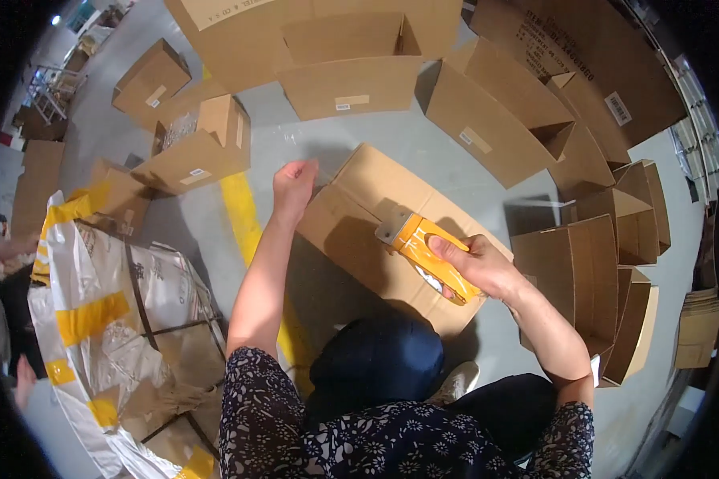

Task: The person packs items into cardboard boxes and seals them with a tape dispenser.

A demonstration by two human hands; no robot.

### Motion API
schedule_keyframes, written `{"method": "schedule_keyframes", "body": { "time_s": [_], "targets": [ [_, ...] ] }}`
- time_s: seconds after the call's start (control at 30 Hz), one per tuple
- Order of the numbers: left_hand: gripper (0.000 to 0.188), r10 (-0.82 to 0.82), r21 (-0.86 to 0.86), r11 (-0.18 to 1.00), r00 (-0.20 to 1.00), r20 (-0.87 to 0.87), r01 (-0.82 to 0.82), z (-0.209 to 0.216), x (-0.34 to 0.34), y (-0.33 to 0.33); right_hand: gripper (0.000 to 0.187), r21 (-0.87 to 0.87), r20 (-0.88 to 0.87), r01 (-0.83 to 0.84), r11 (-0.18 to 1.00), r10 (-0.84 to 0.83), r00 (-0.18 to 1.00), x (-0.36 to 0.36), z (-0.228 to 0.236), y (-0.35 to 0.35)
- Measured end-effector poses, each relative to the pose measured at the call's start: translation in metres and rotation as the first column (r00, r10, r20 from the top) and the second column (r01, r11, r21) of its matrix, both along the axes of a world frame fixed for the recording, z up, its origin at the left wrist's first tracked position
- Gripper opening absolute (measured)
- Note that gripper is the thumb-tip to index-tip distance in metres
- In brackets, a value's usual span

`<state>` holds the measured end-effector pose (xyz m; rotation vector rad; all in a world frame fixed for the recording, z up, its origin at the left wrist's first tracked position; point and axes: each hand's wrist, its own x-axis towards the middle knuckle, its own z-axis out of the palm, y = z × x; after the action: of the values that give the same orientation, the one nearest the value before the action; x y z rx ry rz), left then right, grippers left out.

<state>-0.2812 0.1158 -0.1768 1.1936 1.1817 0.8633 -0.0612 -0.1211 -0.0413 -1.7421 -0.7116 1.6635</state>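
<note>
My right hand [479, 267] is wrapped around an orange tape dispenser [435, 257] with a grey metal end. The dispenser is over a closed or flattened cardboard box [367, 180] that lies slanted on the floor in front of my knees. Beyond the box's left edge, my left hand [295, 188] is raised with its fingers pinched together. Whatever may be between those fingers is too small to make out. Shadows of my arms fall across the box top.
Open cardboard boxes [351, 84] stand in an arc ahead and to the right [567, 263]. At left, another open box [192, 160] holds clear plastic. A large white wrapped bundle [152, 319] with yellow tape is near my left arm. A yellow line [244, 207] crosses the grey floor.
</note>
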Motion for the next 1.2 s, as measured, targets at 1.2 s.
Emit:
{"method": "schedule_keyframes", "body": {
  "time_s": [1.2],
  "targets": [
    [0.036, -0.478, 0.278, 0.240, 0.362, -0.800, 0.930, 0.038, 0.128, -0.045, 0.055, -0.054, 0.019, -0.192, 0.980, 0.194, 0.981, 0.018, 0.008, -0.011]
  ]
}}
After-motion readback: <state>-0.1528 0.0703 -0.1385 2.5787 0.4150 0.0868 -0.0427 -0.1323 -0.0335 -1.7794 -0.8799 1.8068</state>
